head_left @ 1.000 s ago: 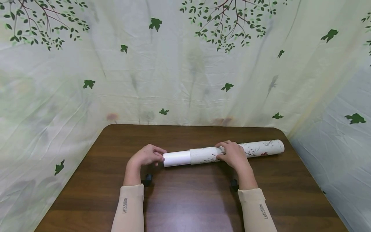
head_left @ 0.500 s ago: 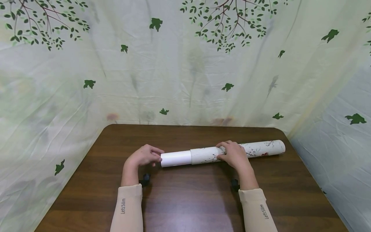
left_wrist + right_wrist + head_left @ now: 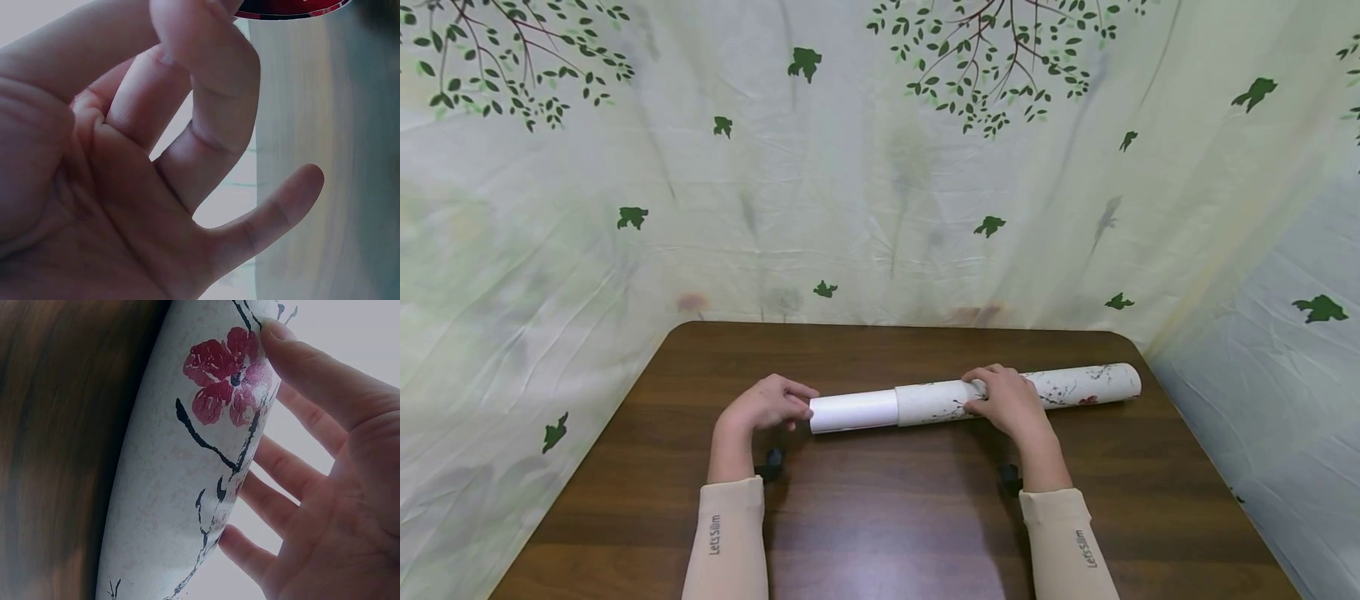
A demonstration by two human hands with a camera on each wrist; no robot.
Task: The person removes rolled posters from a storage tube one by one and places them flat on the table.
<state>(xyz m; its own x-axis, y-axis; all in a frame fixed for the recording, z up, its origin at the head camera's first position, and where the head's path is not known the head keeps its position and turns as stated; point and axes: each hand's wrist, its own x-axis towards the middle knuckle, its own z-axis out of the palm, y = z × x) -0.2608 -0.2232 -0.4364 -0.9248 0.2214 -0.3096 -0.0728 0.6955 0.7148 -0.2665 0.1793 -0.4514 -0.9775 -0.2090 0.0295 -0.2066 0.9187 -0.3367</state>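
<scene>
A long white tube (image 3: 1075,386) printed with dark branches and red flowers lies across the table, tilted slightly up to the right. From its left end sticks out a narrower plain white roll (image 3: 853,412). My left hand (image 3: 766,404) pinches the free end of this roll between thumb and fingers, its little finger stretched away in the left wrist view. Around the middle of the printed tube my right hand (image 3: 1006,400) holds on, thumb on the near side and fingers over the far side. How far the roll reaches inside the tube is hidden.
The brown wooden table (image 3: 880,517) has rounded far corners. Behind it hangs a pale curtain (image 3: 880,183) with leaf prints, which also runs down the right side. A glossy red piece (image 3: 294,7) with a dark, pale-rimmed edge shows at the top of the left wrist view.
My left hand has moved left with the end of the white roll, so more of it shows outside the printed tube. The right hand and tube have shifted very slightly right.
</scene>
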